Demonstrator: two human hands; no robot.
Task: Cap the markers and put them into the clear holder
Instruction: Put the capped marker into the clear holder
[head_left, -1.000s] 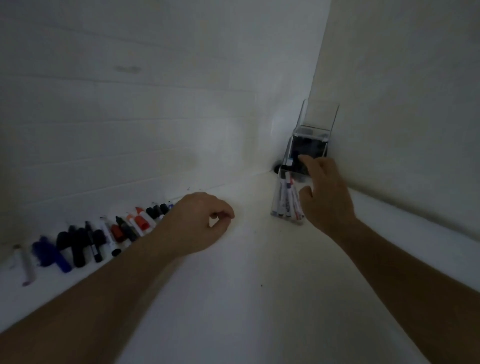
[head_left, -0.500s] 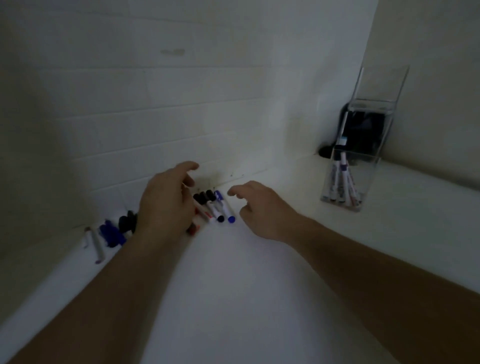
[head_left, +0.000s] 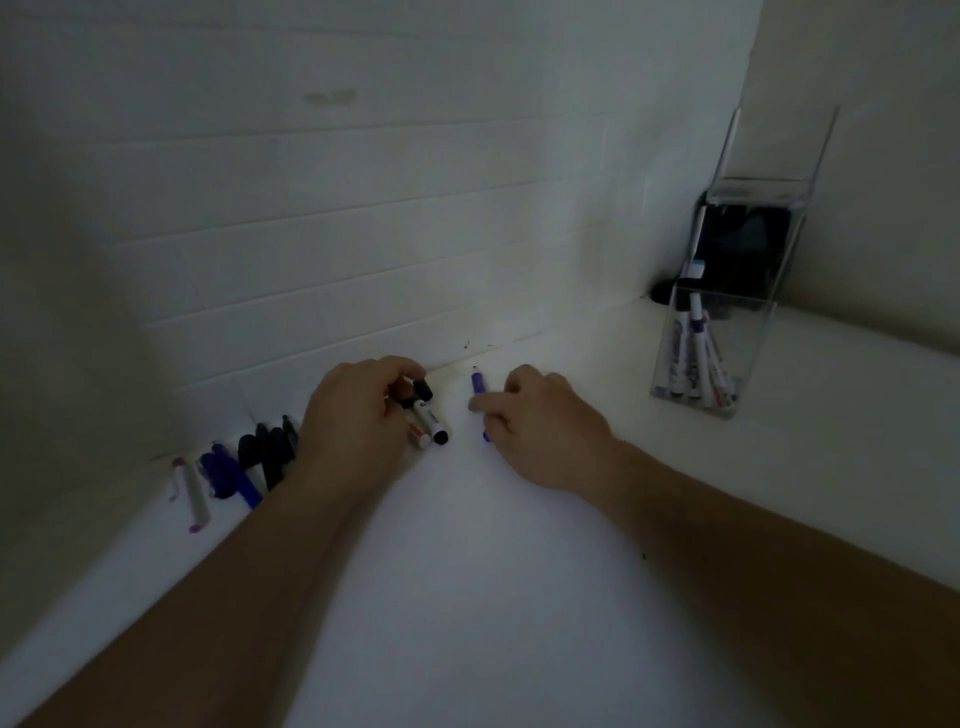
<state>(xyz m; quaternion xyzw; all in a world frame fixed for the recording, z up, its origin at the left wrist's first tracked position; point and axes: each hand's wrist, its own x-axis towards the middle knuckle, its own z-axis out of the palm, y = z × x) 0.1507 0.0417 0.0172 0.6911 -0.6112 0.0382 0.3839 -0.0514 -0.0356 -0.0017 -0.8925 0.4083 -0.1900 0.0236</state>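
Head view: the right hand (head_left: 540, 421), withdrawn from the holder (head_left: 706, 353) at the counter's far right corner, now pinches a blue marker (head_left: 479, 383) near the back edge. A black cap (head_left: 422, 388) is pinched by the left hand (head_left: 358, 410), so capping seems next.

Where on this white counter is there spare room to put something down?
The widest bare patch lies between the right hand and the clear holder. The counter near the camera, between the forearms, is bare too. It is crowded along the tiled wall, where loose markers lie beside the left hand.
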